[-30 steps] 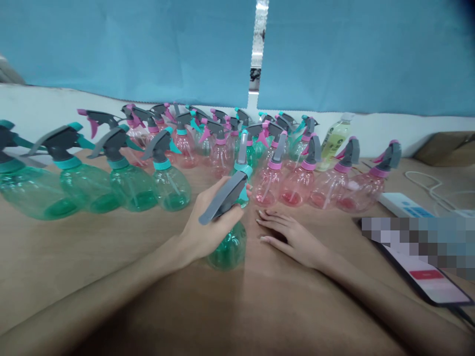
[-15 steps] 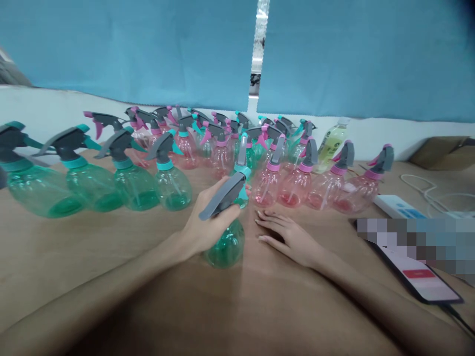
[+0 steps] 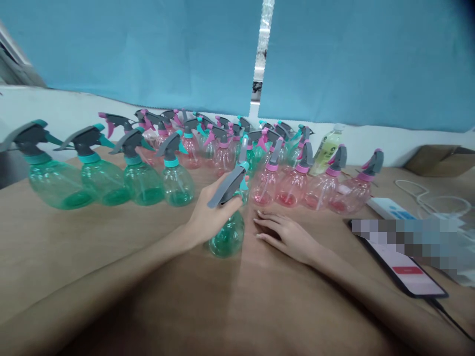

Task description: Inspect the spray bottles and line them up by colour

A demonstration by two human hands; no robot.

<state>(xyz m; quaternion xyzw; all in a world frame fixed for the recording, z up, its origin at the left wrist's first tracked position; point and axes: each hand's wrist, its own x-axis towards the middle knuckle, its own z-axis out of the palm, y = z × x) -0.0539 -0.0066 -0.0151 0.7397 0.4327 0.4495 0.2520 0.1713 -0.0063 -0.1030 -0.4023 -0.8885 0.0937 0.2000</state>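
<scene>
My left hand is closed around the neck of a green spray bottle with a grey and teal trigger head, in the middle of the table. The fingers on its far side are hidden. To the right, my right hand lies on the table with its fingers stretched out and holding nothing. Just beyond it stands a pink spray bottle with a pink collar. Left of my left hand is another green spray bottle with a little liquid at the bottom.
Several green bottles line the left and pink bottles the right, with more crowded behind. A drink bottle stands at the back right. A phone with a cable, a white power strip and a brown object lie right.
The view has shifted slightly, so the left-hand bottles appear further right and the phone further left. My left hand still grips the green spray bottle; my right hand stays resting on the table.
</scene>
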